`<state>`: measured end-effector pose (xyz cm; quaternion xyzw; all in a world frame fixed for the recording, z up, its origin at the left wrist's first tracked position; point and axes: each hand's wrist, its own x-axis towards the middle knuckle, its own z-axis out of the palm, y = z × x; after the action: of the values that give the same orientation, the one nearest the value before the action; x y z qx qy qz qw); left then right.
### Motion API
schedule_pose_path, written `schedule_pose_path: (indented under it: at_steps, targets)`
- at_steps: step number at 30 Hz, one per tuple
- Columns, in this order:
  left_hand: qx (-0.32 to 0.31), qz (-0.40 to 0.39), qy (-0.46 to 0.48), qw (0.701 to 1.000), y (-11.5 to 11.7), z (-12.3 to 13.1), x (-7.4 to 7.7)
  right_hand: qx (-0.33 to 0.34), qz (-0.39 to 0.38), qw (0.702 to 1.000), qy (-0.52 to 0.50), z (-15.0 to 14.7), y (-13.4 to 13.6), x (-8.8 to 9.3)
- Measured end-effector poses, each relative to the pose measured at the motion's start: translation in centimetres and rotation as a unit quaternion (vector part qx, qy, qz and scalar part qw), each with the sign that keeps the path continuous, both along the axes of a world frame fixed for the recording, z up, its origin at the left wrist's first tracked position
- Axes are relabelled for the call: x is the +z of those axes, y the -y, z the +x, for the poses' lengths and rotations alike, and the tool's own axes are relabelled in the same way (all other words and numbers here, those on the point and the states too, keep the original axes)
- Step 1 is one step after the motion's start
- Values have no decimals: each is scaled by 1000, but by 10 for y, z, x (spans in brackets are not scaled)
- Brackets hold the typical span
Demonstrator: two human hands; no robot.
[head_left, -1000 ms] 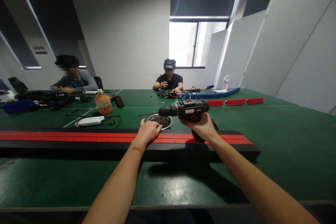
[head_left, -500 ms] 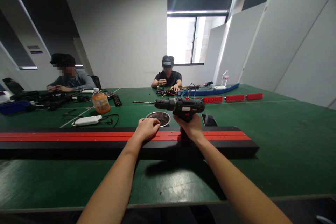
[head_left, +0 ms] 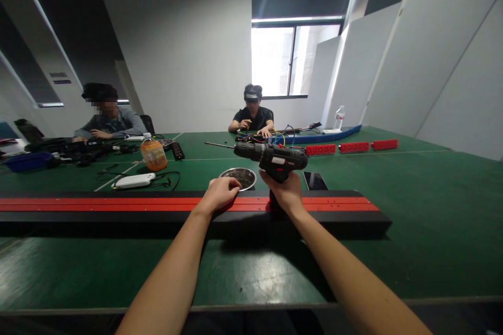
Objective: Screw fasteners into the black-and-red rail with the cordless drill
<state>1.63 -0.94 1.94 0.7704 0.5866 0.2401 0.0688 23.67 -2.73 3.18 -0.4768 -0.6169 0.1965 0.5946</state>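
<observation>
My right hand [head_left: 286, 192] grips the handle of a black cordless drill [head_left: 275, 159], held above a long black and red rail [head_left: 118, 205] that lies across the green table [head_left: 412, 220]. The drill's long bit points left and slightly up. My left hand [head_left: 220, 193] rests with curled fingers at the near rim of a small metal bowl [head_left: 238, 176] of dark screws, just behind the rail. What the fingers pinch is hidden.
A dark phone [head_left: 314, 180] lies right of the bowl. Behind the rail are a white box with cable [head_left: 135, 180], an orange bottle [head_left: 153, 153] and red blocks [head_left: 351, 146]. Two people sit at the far side with wires and tools.
The drill has moved left and nearer the bowl, and its bit has tilted upward. My left hand's fingers have curled at the bowl's rim. The phone came into view.
</observation>
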Motion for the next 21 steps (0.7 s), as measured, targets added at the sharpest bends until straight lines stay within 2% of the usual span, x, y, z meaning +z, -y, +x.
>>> schedule_pose_path:
  at_steps: [8,14,21]
  targets:
    - [-13,8,49,999,-6,-4,-8,-13,7,1000,23,1,1,0]
    - [-7,6,75,997,-5,-4,-7,-8,0,1000,1,1,0,-1]
    - [2,60,238,969,-6,-5,-2,-2,0,1000,26,4,1,2]
